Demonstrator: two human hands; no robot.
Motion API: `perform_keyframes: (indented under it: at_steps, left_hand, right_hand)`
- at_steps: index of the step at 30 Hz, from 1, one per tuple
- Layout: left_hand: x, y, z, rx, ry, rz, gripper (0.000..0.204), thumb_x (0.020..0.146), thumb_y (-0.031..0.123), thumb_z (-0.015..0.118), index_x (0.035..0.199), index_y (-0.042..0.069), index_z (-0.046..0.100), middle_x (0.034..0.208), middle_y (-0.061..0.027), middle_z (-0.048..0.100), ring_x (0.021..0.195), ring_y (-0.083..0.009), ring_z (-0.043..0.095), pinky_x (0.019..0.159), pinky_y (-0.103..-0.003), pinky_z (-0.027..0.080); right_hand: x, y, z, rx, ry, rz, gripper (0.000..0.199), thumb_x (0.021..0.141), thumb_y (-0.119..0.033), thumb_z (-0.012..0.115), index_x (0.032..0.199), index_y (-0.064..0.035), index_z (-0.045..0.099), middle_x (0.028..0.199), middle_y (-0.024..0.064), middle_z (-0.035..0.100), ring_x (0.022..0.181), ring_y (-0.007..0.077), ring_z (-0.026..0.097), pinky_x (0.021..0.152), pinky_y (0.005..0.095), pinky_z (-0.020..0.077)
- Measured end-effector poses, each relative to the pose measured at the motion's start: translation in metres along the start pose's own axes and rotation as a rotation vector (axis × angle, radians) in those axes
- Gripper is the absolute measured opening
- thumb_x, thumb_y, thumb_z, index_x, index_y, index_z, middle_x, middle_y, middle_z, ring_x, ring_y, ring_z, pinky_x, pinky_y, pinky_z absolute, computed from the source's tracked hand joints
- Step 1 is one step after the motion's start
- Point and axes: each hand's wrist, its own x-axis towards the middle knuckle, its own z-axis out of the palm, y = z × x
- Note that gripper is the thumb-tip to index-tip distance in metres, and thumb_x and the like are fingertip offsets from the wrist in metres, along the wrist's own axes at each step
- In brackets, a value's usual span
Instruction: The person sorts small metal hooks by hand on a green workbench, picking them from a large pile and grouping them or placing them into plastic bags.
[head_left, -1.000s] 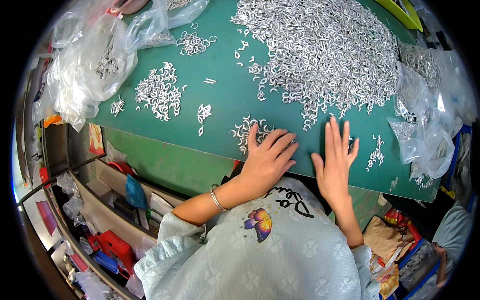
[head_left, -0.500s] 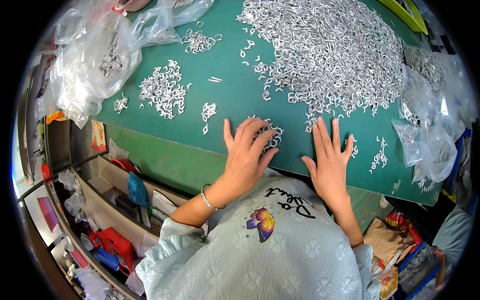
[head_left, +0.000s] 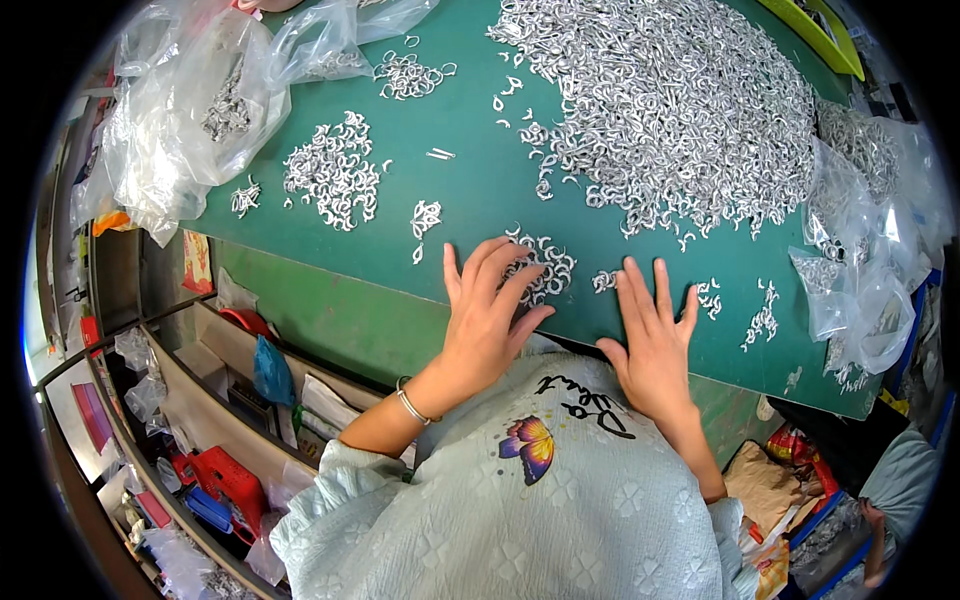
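Observation:
My left hand (head_left: 490,305) rests over a small pile of curved silvery metal pieces (head_left: 550,272) at the near edge of the green table, its fingers bent but apart. Some of that pile is hidden beneath the fingers. To the right, my right hand (head_left: 652,330) lies flat with fingers spread, and a few curved pieces (head_left: 603,281) sit beside its fingertips. Beyond both hands spreads a very large heap of the same metal pieces (head_left: 680,120). Small groups lie right of my right hand, including one strip of pieces (head_left: 762,316).
At left on the green table (head_left: 400,265) are a medium pile of metal pieces (head_left: 335,172), metal rings (head_left: 410,76) and clear plastic bags (head_left: 165,130). More bags (head_left: 860,300) line the right edge. A yellow-green tray (head_left: 835,40) stands far right. Below left is a compartmented shelf (head_left: 215,400).
My right hand has drawn back toward me, and a few pieces by its fingertips now lie nearer, apart from the large heap. My left hand has shifted slightly off its pile, showing more pieces.

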Motion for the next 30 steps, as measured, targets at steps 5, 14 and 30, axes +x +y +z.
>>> perform_keyframes:
  at_steps: [5, 14, 30]
  left_hand:
    - [0.003, -0.006, 0.000, 0.004, 0.021, 0.042, 0.034, 0.073, 0.010, 0.078, 0.104, 0.009, 0.064, 0.124, -0.0095, 0.051, 0.124, -0.0342, 0.045, 0.106, -0.071, 0.018]
    - [0.012, -0.005, 0.008, -0.027, 0.001, 0.131, 0.021, 0.074, 0.006, 0.077, 0.092, 0.007, 0.066, 0.116, -0.0095, 0.055, 0.119, -0.0340, 0.049, 0.108, -0.067, 0.023]
    - [0.025, -0.004, 0.006, -0.210, 0.109, 0.135, 0.024, 0.074, -0.005, 0.072, 0.094, 0.004, 0.062, 0.104, -0.0097, 0.057, 0.109, -0.0301, 0.057, 0.097, -0.045, 0.040]
  right_hand:
    - [-0.001, -0.003, -0.003, -0.018, 0.074, 0.010, 0.072, 0.083, -0.033, 0.068, 0.144, -0.0066, 0.041, 0.156, 0.0042, 0.030, 0.146, 0.0339, 0.019, 0.109, 0.0694, 0.0121]
    - [0.005, -0.003, -0.001, 0.070, 0.126, -0.045, 0.052, 0.087, -0.022, 0.065, 0.135, -0.0061, 0.052, 0.149, 0.0081, 0.040, 0.143, 0.0339, 0.027, 0.110, 0.0654, 0.0124]
    - [0.038, -0.018, 0.006, 0.308, 0.333, -0.181, 0.029, 0.084, -0.009, 0.068, 0.113, -0.0054, 0.065, 0.124, 0.0068, 0.059, 0.129, 0.0293, 0.047, 0.108, 0.0568, 0.0198]
